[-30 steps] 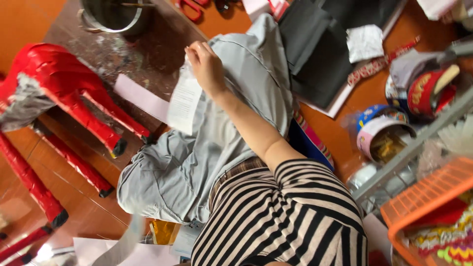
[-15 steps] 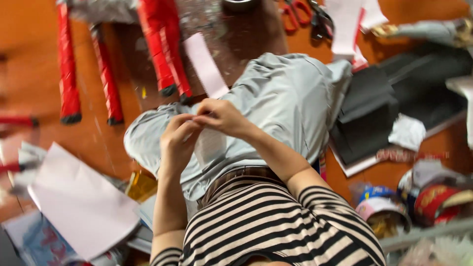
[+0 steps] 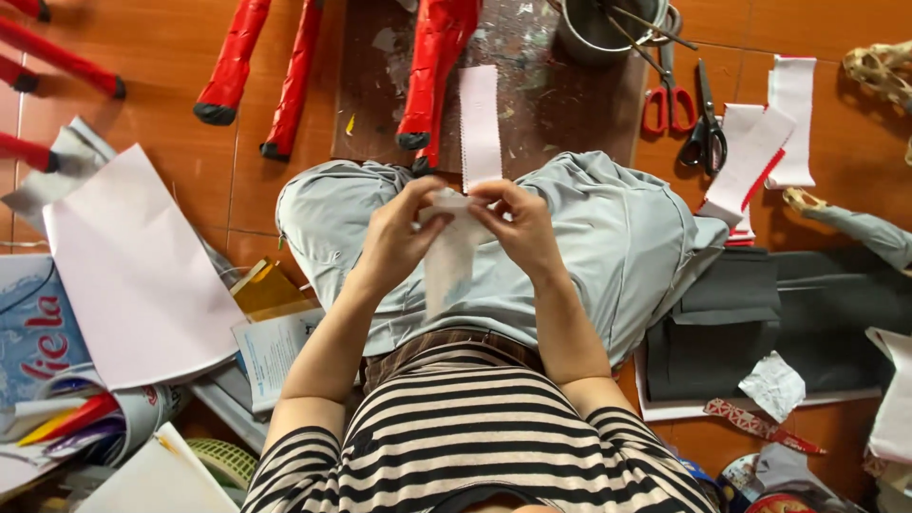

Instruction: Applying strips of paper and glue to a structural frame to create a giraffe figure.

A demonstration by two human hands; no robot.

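White strip [image 3: 448,249]: thin, soft, rectangular, semi-translucent; held above the lap at scene centre, lower end hanging free. Left hand [image 3: 397,237]: grip pinched shut on the strip's top left corner. Right hand [image 3: 521,224]: grip pinched shut on the top right corner. Second white strip [image 3: 480,123]: long, flat, on a dark speckled board [image 3: 560,104] just beyond the knees. Red-handled scissors [image 3: 662,90] and black scissors [image 3: 705,119]: far right on the glossy orange floor [image 3: 285,66]. Large white sheet [image 3: 133,275]: left. Open room lies over the grey trousers [image 3: 617,237].

A white paper strip [image 3: 448,252], slightly translucent, hangs upright at the scene's centre over the lap, its top edge pinched from both sides.
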